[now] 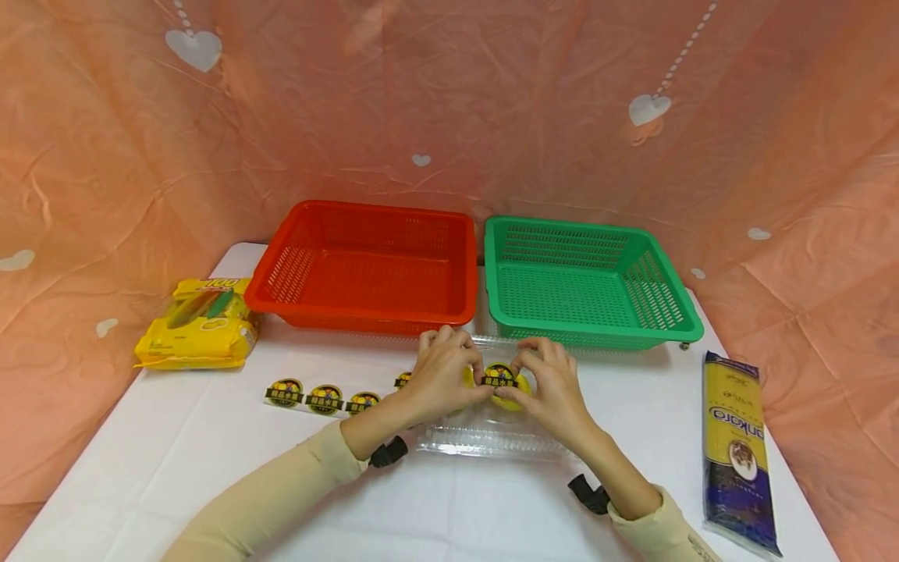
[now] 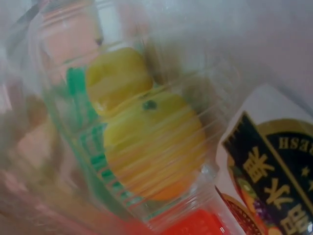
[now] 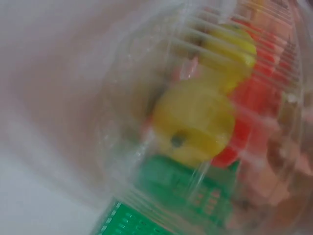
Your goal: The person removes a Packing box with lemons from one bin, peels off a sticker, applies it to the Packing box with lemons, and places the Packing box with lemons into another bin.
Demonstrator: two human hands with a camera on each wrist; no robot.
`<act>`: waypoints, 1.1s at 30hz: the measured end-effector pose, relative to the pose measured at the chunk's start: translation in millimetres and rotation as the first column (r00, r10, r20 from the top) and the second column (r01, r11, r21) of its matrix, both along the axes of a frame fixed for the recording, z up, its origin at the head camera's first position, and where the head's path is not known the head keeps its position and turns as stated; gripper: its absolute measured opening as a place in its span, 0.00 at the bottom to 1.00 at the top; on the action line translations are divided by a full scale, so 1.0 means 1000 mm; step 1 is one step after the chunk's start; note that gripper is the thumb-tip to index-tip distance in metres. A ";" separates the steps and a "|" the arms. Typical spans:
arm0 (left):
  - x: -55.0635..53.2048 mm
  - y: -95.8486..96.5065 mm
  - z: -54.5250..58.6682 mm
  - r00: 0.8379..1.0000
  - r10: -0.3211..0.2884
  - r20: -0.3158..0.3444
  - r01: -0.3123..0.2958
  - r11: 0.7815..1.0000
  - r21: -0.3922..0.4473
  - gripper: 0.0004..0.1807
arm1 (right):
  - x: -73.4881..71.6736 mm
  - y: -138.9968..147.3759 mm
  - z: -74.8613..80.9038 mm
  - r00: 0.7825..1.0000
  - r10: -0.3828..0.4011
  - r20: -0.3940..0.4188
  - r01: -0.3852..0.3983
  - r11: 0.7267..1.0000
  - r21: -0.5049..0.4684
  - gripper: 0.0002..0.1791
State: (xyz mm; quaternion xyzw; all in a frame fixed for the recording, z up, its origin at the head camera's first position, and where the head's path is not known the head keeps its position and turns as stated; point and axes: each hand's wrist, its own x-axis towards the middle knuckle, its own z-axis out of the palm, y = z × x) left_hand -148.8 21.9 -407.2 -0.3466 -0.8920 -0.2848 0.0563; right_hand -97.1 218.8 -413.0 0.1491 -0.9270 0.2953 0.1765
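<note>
A clear plastic clamshell box (image 1: 485, 445) lies on the table before me, with yellow round fruits (image 2: 154, 147) visible through its ridged plastic. Over the fruit is a round black-and-gold sticker (image 1: 500, 375). My left hand (image 1: 444, 373) has its thumb and forefinger tips close together at the sticker's left edge. From the other side, my right hand (image 1: 553, 386) touches the sticker's right edge with bent thumb and forefinger; whether it pinches or presses is unclear. In the right wrist view, the fruit (image 3: 193, 122) is blurred behind the plastic.
A strip of round stickers (image 1: 325, 399) lies left of the box, partly under my left arm. Behind stand a red basket (image 1: 365, 318) and a green basket (image 1: 583, 332). A yellow packet (image 1: 200, 328) lies far left, an "ankara" packet (image 1: 739, 453) far right.
</note>
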 end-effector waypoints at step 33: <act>-0.007 0.011 -0.007 0.986 0.123 -0.116 -0.122 0.992 0.015 0.19 | -0.015 0.007 -0.002 0.990 -0.127 0.061 0.106 0.958 0.268 0.39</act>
